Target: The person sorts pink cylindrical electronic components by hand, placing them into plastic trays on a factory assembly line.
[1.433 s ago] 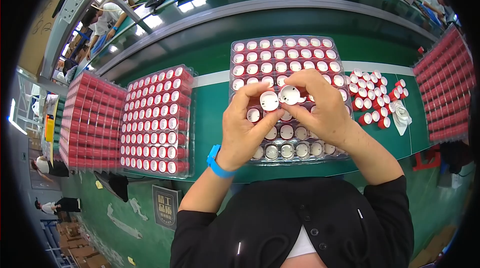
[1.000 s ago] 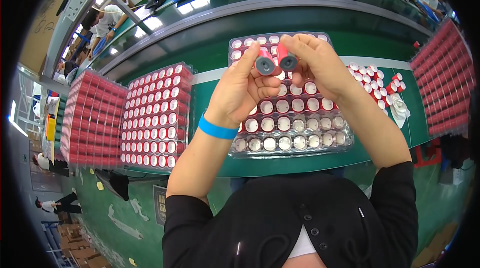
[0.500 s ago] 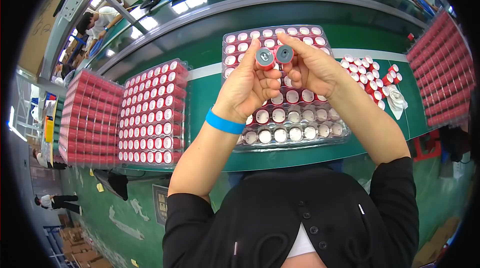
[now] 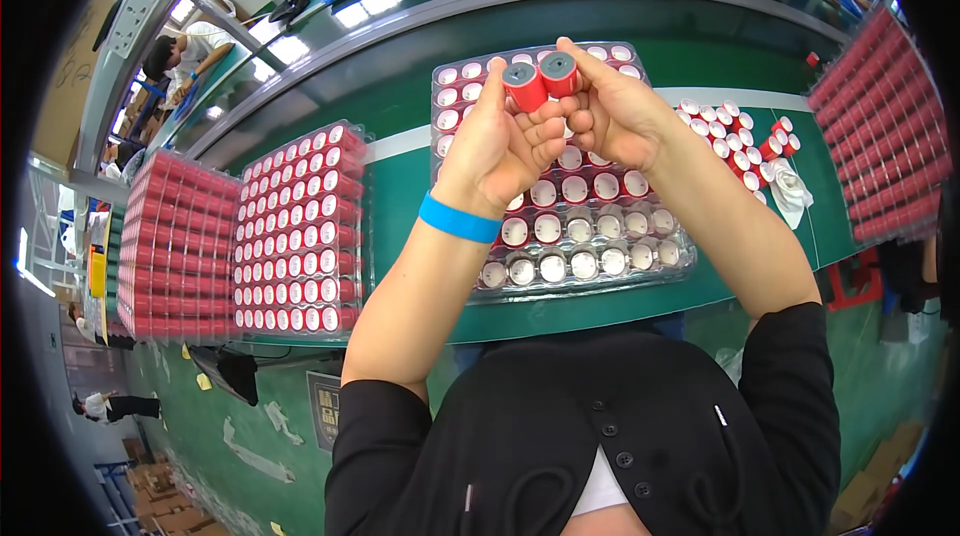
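Observation:
Over the clear plastic tray (image 4: 600,288), both hands are raised close together. My left hand (image 4: 510,146) grips a small red cylinder (image 4: 526,91) with a grey end, between thumb and fingers. In my right hand (image 4: 615,116) is a second red cylinder (image 4: 560,78), also with its grey end up. The two cylinders stand side by side, slightly tilted. Rows of red cylinders with white ends (image 4: 575,188) fill pockets of the tray below; my hands hide some of them. A blue band circles my left wrist.
Stacked trays of red cylinders (image 4: 290,236) stand at the left, with another tall stack (image 4: 885,136) at the far right. Loose cylinders (image 4: 730,141) and a crumpled white cloth (image 4: 790,191) lie right of the tray. A metal rail runs behind; another person (image 4: 185,56) sits beyond.
Both hands have moved slightly up and away with the cylinders. The cylinders have tipped so that more of their red sides shows.

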The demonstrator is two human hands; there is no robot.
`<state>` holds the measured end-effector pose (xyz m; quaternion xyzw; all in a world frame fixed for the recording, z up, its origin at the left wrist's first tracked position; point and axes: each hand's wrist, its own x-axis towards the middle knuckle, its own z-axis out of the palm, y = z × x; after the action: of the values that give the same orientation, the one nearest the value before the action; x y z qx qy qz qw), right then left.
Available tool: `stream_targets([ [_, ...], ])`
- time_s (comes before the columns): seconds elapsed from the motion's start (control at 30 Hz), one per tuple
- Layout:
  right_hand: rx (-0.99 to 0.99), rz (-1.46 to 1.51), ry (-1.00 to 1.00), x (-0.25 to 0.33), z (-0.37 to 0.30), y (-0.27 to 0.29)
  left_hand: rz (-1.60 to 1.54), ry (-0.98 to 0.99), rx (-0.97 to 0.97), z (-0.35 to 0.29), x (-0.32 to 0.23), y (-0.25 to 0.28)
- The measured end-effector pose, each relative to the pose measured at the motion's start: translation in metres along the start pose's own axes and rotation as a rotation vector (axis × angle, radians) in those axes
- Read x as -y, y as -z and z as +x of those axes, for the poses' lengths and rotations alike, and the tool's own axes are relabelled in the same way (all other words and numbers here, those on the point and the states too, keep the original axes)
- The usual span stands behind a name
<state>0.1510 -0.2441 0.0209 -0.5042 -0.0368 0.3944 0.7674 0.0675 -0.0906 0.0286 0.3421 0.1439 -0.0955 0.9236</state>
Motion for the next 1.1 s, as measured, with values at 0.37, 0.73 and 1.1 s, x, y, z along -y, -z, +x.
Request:
stream_targets([
  [0.37,0.042,-0.678,0.409,-0.039,-0.094,0.029,1.407,-0.744,-0.009,-0.070,0.047,0.028],
  [0.73,-0.127,-1.550,0.972,-0.070,-0.102,0.038,1.806,-0.910,0.039,-0.057,0.067,0.020],
  [1.1,-0.508,-1.458,1.032,-0.060,-0.132,0.078,1.789,-0.777,0.129,-0.061,0.059,0.014],
])
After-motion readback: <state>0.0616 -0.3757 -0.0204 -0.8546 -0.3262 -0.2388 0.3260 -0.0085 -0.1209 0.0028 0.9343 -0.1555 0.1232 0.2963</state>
